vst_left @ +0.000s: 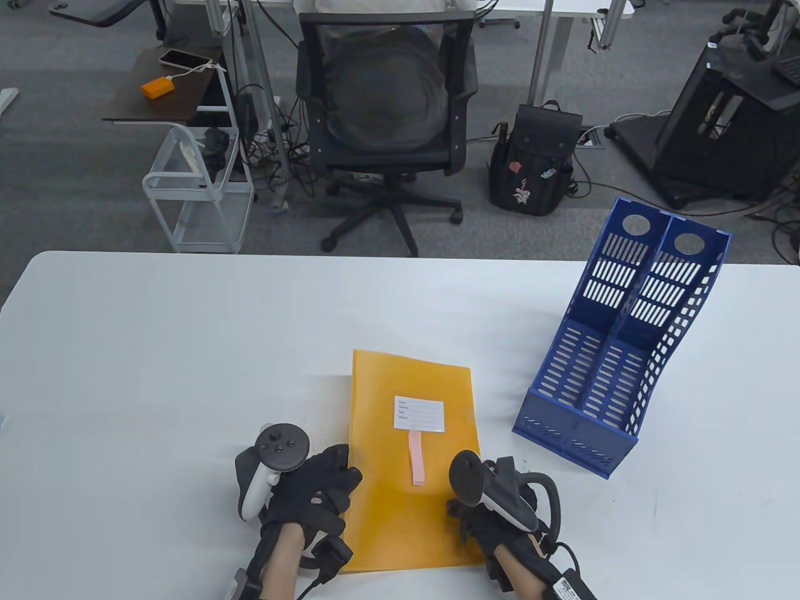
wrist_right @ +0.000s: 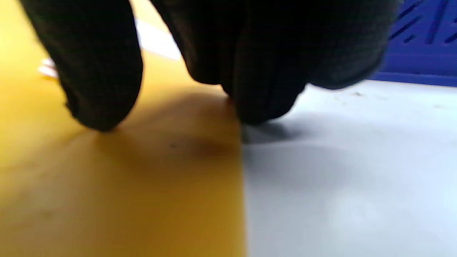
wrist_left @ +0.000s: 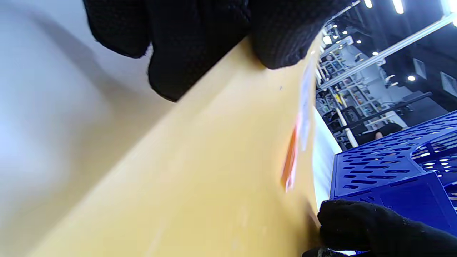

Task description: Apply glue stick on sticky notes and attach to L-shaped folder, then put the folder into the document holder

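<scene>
White tabletop [vst_left: 156, 375] carries a blue slotted plastic document holder [vst_left: 619, 350] at 3 o'clock, tipped back. At 6 o'clock a flat yellow plastic L-shaped folder [vst_left: 406, 519] bears a white label [vst_left: 419, 414] and a pink sticky-note strip [vst_left: 416, 459]. Left hand [vst_left: 312, 494] and right hand [vst_left: 494, 519] pinch its opposite edges with curled fingers [wrist_right: 96, 71].

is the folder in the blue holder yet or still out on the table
Out: the yellow folder lies flat on the table, beside the blue holder.
</scene>
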Demonstrator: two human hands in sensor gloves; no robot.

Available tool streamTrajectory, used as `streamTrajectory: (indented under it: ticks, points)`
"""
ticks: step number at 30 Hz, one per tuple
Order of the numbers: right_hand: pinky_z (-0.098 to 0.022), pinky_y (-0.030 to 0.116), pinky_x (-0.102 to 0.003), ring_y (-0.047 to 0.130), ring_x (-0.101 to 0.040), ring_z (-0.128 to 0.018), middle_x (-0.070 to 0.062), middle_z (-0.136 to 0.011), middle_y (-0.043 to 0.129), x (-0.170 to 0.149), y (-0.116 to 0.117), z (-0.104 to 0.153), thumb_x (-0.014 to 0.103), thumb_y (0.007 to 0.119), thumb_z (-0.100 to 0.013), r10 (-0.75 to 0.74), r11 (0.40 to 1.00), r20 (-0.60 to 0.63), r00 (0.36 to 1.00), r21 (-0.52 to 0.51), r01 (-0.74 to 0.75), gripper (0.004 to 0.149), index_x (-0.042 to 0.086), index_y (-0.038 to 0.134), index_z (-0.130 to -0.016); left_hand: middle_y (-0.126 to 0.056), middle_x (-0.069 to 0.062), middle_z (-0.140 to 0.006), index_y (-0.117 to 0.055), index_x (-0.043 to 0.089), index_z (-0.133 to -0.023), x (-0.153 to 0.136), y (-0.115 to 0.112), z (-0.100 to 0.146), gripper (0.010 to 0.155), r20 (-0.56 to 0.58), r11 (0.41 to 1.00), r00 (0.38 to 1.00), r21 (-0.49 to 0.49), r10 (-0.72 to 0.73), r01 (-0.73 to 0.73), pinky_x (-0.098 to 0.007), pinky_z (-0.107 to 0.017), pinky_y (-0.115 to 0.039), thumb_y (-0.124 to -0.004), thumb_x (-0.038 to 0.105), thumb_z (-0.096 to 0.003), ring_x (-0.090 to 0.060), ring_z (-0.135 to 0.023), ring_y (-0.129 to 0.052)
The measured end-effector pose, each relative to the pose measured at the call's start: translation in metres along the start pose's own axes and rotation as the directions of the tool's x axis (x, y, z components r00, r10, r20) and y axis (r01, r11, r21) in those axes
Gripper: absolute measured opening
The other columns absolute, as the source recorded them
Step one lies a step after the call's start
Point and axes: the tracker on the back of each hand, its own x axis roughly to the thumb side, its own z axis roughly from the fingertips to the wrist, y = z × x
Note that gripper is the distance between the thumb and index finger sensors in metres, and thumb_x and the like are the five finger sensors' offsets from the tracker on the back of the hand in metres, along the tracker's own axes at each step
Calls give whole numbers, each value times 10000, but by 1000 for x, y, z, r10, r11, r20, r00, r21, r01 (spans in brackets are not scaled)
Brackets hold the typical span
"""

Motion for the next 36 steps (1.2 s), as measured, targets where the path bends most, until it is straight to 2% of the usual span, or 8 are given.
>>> streamTrajectory:
  ticks: [5,9,14,20,24,27,29,36]
  points:
    - [-320,862,-433,990,-310,-515,-336,-916,775,-10,-1,-6,491,961,-372,-147,989,-39,988,4,147,987,-86,529,-1047,-843,-46,-891,-697,254,-950,-7,9,3,440,11,991,994,-67,113,-112,-569,-661,-678,-758,247,-513,-273,-737,-941]
    - [-222,857,-396,999,-304,-363,-297,-824,855,-25,-10,-6,455,945,-402,-449,893,-65,891,-27,448,987,-147,473,-1025,-830,-50,-901,-703,265,-944,-13,19,5,433,4,988,989,-47,148,-148,-575,-659,-673,-755,245,-514,-280,-742,-931]
    - [-114,852,-333,1002,-245,-213,-171,-630,981,-42,-38,1,449,961,-394,-635,770,0,773,-78,633,873,-119,638,-972,-826,-61,-904,-696,262,-946,-18,21,5,432,7,983,983,-39,181,-180,-576,-657,-675,-752,255,-518,-282,-744,-927]
    - [-50,834,-293,977,-184,-118,-130,-505,1045,-55,-70,7,453,961,-411,-803,596,83,591,83,798,556,63,920,-805,-819,-74,-915,-699,268,-948,-15,21,3,432,120,974,967,-17,226,-225,-584,-670,-658,-756,268,-519,-287,-772,-913]
    - [-47,836,-298,986,-193,-121,-195,-560,1032,-48,-84,17,389,858,-496,-781,624,127,611,174,762,461,60,919,-812,-818,-60,-930,-704,274,-950,-8,20,5,431,191,969,951,-26,244,-244,-597,-679,-644,-760,278,-523,-297,-799,-899]
    - [-42,842,-298,992,-205,-117,-213,-579,1037,-50,-112,28,360,834,-499,-737,664,236,633,79,744,447,57,923,-816,-759,-109,-1026,-616,259,-1054,-5,18,7,577,215,973,952,28,216,-227,-617,-695,-608,-784,407,-521,-332,-879,-831]
    - [-61,836,-313,987,-229,-138,-239,-616,1013,-58,-138,43,338,818,-514,-736,642,284,615,5,766,456,27,895,-838,-703,-137,-1063,-533,247,-1096,-2,15,8,665,240,971,945,28,224,-238,-628,-700,-588,-780,456,-515,-353,-912,-790]
    - [-55,852,-319,1004,-232,-139,-259,-620,1000,-101,-217,109,303,789,-524,-581,535,350,735,-517,669,476,-45,851,-843,-621,-150,-1094,-480,179,-1100,3,9,6,698,248,976,945,-20,213,-215,-629,-704,-571,-731,492,-529,-352,-938,-747]
